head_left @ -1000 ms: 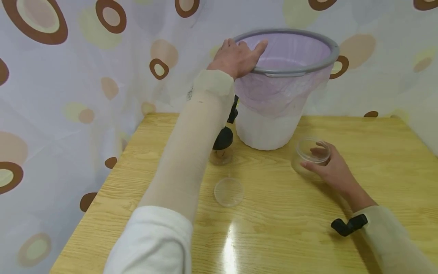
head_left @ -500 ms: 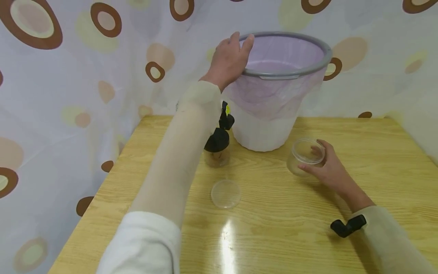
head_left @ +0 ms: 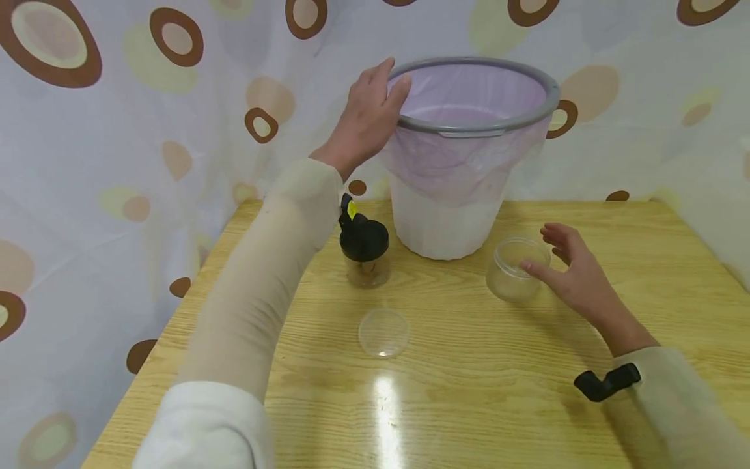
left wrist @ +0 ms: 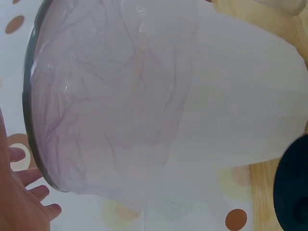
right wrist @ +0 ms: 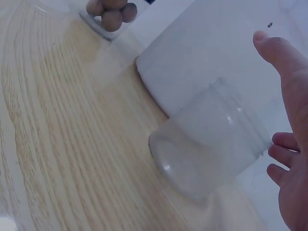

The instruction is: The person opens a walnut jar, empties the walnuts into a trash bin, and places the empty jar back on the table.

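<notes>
My left hand (head_left: 370,114) is at the left side of the grey rim of a white waste bin (head_left: 444,225) with a lilac bag lining. In the left wrist view its fingers (left wrist: 39,192) are spread beside the rim; whether they touch it I cannot tell. My right hand (head_left: 580,277) stands just right of a clear, open-topped jar (head_left: 508,286), thumb and fingers apart and not curled round it. In the right wrist view the upright jar (right wrist: 207,139) appears tilted by the camera angle, and the fingers (right wrist: 284,156) are near its mouth.
A second clear jar (head_left: 368,272) with a black lid (head_left: 364,240) stands left of the bin; round brown things (right wrist: 113,20) show inside it. A clear round disc-like lid (head_left: 383,333) lies flat on the wooden table (head_left: 480,391). Patterned cloth (head_left: 135,117) hangs behind.
My left hand has moved left from over the bin's rim to its outer side. My right hand has let go of the clear jar and drawn slightly right.
</notes>
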`<move>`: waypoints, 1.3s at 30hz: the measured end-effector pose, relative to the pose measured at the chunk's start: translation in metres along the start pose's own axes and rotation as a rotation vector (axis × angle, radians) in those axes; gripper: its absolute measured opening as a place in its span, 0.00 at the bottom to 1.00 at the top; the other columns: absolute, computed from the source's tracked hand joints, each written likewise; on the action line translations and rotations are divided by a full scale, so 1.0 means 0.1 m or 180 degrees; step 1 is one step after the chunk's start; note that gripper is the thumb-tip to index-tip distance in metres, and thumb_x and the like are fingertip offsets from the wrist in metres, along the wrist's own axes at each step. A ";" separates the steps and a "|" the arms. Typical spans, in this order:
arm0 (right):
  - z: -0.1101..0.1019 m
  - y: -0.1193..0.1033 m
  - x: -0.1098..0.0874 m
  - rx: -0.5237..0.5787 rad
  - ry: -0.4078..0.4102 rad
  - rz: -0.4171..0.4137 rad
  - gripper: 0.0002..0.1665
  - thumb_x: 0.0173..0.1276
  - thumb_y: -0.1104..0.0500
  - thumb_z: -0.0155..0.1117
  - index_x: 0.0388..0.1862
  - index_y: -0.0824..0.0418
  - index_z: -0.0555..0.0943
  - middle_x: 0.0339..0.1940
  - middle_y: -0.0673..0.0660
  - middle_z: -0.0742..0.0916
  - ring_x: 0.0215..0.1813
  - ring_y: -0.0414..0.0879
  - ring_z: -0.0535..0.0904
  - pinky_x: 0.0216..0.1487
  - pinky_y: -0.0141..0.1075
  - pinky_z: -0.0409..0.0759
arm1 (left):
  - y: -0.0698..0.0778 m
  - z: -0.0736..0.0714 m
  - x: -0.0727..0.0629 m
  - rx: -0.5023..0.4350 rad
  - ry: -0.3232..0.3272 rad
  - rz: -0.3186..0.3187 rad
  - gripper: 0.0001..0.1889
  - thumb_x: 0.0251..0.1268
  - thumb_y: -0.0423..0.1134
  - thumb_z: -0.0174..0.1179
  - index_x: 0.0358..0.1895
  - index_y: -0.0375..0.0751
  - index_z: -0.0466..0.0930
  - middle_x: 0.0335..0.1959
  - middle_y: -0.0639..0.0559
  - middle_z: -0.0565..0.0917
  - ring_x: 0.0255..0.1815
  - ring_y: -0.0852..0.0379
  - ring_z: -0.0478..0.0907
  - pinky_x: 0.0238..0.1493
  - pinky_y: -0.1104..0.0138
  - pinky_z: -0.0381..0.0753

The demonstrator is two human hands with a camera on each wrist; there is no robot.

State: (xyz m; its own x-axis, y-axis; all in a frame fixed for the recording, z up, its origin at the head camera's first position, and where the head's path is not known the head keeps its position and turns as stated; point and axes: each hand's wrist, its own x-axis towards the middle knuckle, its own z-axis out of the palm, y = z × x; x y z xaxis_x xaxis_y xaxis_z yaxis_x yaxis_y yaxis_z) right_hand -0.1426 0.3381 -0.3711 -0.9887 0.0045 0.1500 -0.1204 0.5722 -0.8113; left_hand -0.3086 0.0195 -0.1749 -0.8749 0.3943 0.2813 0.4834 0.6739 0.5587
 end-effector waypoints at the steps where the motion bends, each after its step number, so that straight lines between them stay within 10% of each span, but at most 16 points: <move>1: -0.01 -0.02 0.00 -0.0012 0.0020 -0.0020 0.50 0.71 0.54 0.64 0.81 0.62 0.46 0.78 0.68 0.59 0.78 0.65 0.53 0.77 0.59 0.49 | -0.02 -0.01 -0.02 -0.0020 -0.0001 0.0013 0.34 0.79 0.61 0.29 0.81 0.52 0.43 0.82 0.57 0.47 0.82 0.61 0.42 0.79 0.71 0.44; 4: -0.02 -0.08 0.01 -0.0017 0.0053 -0.0095 0.49 0.71 0.54 0.64 0.80 0.61 0.48 0.78 0.68 0.60 0.78 0.65 0.53 0.78 0.57 0.49 | -0.10 -0.01 -0.09 -0.0088 -0.0027 0.0062 0.34 0.78 0.61 0.29 0.81 0.52 0.44 0.82 0.56 0.48 0.82 0.60 0.42 0.79 0.70 0.44; 10: -0.02 -0.17 0.04 -0.0093 0.0108 -0.0188 0.48 0.70 0.53 0.66 0.79 0.60 0.51 0.77 0.63 0.63 0.77 0.62 0.56 0.74 0.22 0.54 | -0.24 -0.01 -0.25 -0.0251 -0.0018 0.0272 0.35 0.79 0.60 0.32 0.81 0.48 0.45 0.81 0.53 0.50 0.81 0.60 0.45 0.79 0.69 0.45; 15: 0.01 -0.25 0.04 -0.0127 0.0086 -0.0261 0.47 0.69 0.53 0.67 0.79 0.58 0.53 0.77 0.61 0.64 0.77 0.61 0.58 0.76 0.29 0.54 | -0.37 0.01 -0.38 -0.0333 -0.0040 0.0385 0.35 0.79 0.58 0.34 0.81 0.45 0.45 0.80 0.48 0.51 0.81 0.56 0.47 0.80 0.66 0.46; 21: 0.07 -0.36 0.06 -0.0069 0.0062 -0.0343 0.45 0.68 0.54 0.68 0.78 0.56 0.56 0.75 0.59 0.67 0.76 0.60 0.59 0.65 0.14 0.56 | -0.51 0.05 -0.54 -0.0281 -0.0198 0.0339 0.36 0.79 0.59 0.34 0.81 0.43 0.43 0.80 0.46 0.50 0.81 0.53 0.46 0.80 0.60 0.46; 27: 0.17 -0.46 0.10 -0.0002 0.0008 -0.0450 0.43 0.68 0.55 0.68 0.76 0.56 0.59 0.73 0.56 0.69 0.75 0.56 0.61 0.68 0.17 0.58 | -0.66 0.14 -0.66 -0.0293 -0.0308 0.0255 0.35 0.80 0.57 0.35 0.80 0.42 0.45 0.79 0.43 0.51 0.80 0.50 0.49 0.80 0.57 0.49; 39: 0.49 -0.62 0.17 0.0203 -0.0259 -0.0519 0.44 0.66 0.56 0.70 0.75 0.60 0.59 0.75 0.60 0.67 0.76 0.59 0.60 0.75 0.58 0.57 | -0.91 0.39 -0.88 -0.0183 -0.0639 0.0277 0.30 0.81 0.49 0.40 0.77 0.36 0.53 0.74 0.39 0.60 0.76 0.46 0.58 0.76 0.54 0.58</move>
State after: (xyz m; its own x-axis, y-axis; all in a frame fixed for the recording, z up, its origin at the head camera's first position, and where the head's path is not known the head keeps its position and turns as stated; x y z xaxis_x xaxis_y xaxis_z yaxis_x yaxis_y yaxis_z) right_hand -0.1562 0.2626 -0.3458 -0.9593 -0.1517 0.2381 -0.2824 0.5068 -0.8145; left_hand -0.2745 -0.0520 -0.2804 -0.8035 0.5698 0.1726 0.5492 0.5975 0.5843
